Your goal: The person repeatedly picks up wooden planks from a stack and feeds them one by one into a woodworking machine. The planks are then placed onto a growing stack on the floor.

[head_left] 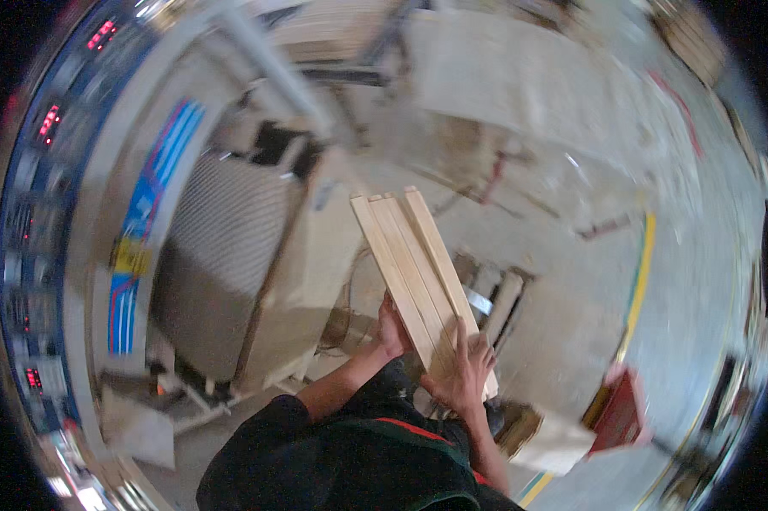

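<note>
Several pale wooden slats [408,277] lie side by side in a bundle held in front of my body, their far ends tilted slightly left. The rightmost slat [439,251] sits a little apart from the others at its far end. My left hand [392,330] grips the bundle's left edge, fingers partly hidden beneath the wood. My right hand [468,368] is closed on the near right part, its fingers lying over the top of the slats.
To the left stands a machine with a ribbed grey surface [222,230] and a wooden board [316,272] along its side. Control units with red displays [49,123] line the far left. A red bin [620,409] is at the lower right, near a yellow floor line [642,281].
</note>
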`<state>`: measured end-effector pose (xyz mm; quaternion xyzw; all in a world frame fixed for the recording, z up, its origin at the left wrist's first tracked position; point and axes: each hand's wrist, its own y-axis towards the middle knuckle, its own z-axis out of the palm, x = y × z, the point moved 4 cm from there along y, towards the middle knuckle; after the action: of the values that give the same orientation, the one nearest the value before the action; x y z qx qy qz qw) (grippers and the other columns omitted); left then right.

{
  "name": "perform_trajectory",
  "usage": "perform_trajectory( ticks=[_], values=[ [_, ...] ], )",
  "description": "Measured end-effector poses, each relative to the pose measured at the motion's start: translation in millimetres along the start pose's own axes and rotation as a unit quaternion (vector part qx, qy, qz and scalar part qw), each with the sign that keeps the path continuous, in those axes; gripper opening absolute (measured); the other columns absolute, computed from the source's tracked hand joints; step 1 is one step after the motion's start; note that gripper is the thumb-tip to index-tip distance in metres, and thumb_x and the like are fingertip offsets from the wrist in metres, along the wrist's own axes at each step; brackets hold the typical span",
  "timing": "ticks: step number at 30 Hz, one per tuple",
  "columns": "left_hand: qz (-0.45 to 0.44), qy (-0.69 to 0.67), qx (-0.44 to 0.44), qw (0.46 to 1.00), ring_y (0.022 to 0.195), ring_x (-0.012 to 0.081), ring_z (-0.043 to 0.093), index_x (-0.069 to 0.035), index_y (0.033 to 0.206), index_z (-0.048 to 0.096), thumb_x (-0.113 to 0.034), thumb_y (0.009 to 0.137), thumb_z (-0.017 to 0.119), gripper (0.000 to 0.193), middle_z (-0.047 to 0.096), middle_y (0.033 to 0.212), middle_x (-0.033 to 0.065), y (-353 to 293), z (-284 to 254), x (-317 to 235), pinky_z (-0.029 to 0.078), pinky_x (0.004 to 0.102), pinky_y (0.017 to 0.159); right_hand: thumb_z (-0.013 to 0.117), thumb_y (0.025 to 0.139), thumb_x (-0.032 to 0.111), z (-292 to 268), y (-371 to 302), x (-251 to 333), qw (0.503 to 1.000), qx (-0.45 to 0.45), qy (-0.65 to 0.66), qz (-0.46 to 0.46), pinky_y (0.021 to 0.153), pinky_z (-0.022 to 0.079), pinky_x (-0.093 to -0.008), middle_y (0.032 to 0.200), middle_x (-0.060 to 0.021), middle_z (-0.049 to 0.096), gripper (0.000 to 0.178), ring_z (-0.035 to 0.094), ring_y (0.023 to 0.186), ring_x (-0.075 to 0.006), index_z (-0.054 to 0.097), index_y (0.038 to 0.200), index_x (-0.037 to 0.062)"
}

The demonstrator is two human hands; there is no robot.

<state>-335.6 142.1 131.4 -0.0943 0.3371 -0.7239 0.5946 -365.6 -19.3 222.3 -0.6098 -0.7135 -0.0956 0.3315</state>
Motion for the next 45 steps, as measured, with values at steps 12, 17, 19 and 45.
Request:
perform_trajectory(
  ticks=[12,17,19,45],
  values=[
    [0.269,-0.34,0.213,0.876,0.136,0.0313,0.032,-0.017,0.148,0.028,-0.074,0.086,0.034,0.084,0.032,0.149,0.0128,-43.4,-123.0,-241.2,0.024,0.0555,0.111,0.083,0.051,0.049,183.7,153.7,312.8,0.939,0.085,-0.144,-0.3,0.099,0.026,-0.0657,0.136,-0.036,0.031,0.124,0.032,0.124,-0.0521,0.017,0.151,0.0166],
    [0.318,-0.282,0.29,0.858,0.145,0.0277,0.011,-0.023,0.152,0.017,-0.076,0.084,0.035,0.088,0.015,0.158,0.0048,-44.1,-107.4,-235.2,0.002,0.0705,0.108,0.079,0.057,0.056,237.8,183.9,365.6,0.933,0.073,-0.169,-0.309,0.098,0.025,-0.0688,0.138,-0.035,0.03,0.118,0.032,0.124,-0.0538,0.019,0.15,0.0134],
    [0.347,-0.283,0.235,0.863,0.145,0.0278,0.011,-0.023,0.152,0.018,-0.076,0.083,0.037,0.089,0.014,0.158,0.002,-44.8,-106.6,-253.9,0.0,0.0753,0.105,0.08,0.057,0.055,247.6,192.5,377.8,0.934,0.053,-0.127,-0.329,0.098,0.027,-0.0659,0.138,-0.0342,0.031,0.115,0.032,0.125,-0.0521,0.024,0.149,0.014],
    [0.355,-0.337,0.116,0.864,0.126,0.0306,0.045,-0.011,0.138,0.043,-0.047,0.092,0.056,0.06,0.048,0.138,0.0109,-20.1,-147.5,-309.6,0.038,0.0494,0.105,0.069,0.079,0.018,298.3,257.2,329.2,0.873,-0.013,0.478,-0.097,0.078,0.052,-0.0348,0.092,-0.0154,0.071,0.031,0.068,0.084,-0.0231,0.069,0.107,0.0064]
  ],
)
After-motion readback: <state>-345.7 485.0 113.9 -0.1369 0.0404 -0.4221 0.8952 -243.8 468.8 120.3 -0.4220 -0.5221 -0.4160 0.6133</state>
